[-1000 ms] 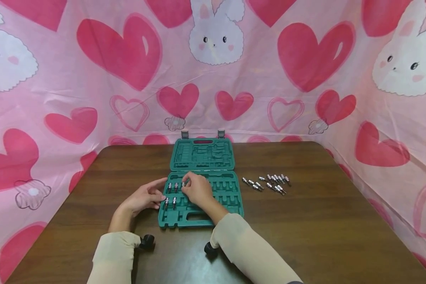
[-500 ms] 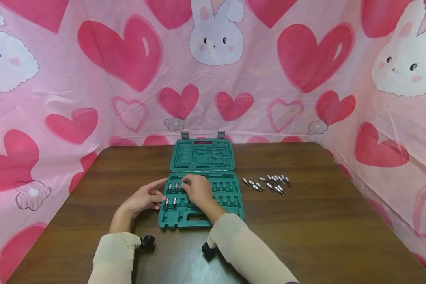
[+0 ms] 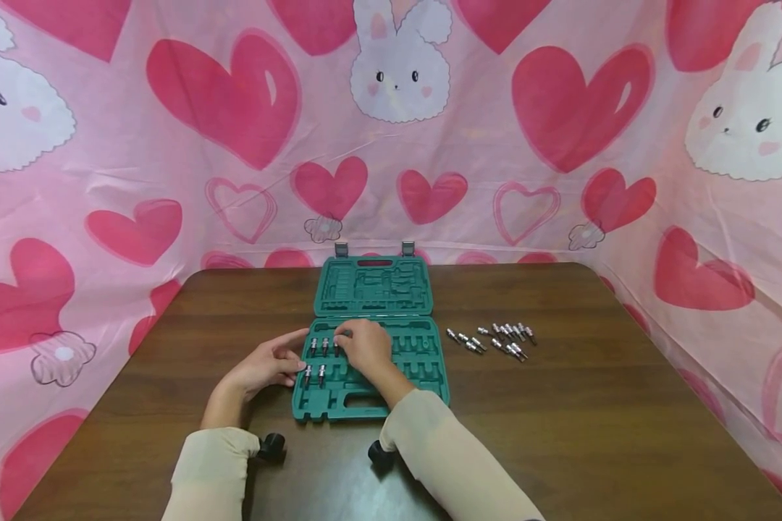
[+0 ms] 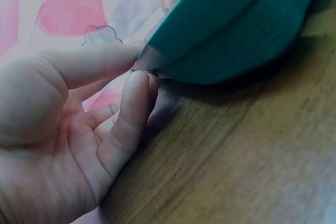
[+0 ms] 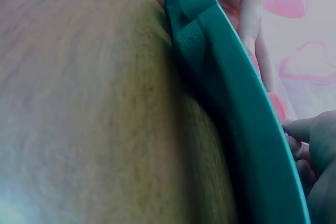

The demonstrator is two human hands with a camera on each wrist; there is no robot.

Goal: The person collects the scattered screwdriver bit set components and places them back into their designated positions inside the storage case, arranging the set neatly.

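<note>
My right hand (image 3: 370, 349) pinches a near-to-far bit (image 3: 336, 349), right of two others (image 3: 325, 347); my left hand (image 3: 266, 370), fingers (image 3: 290, 337) apart, touches the case (image 3: 316, 400).

One green case (image 3: 329, 398), five bits (image 3: 313, 347) on it, over ten loose bits (image 3: 516, 350), two latches (image 3: 342, 250)

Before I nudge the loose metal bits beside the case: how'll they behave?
Probably rigid and slick: the loose bits look like shiny metal. May roll: they look rounded, lying flat on the table. Likely to bump neighbours: several are bunched.
</note>
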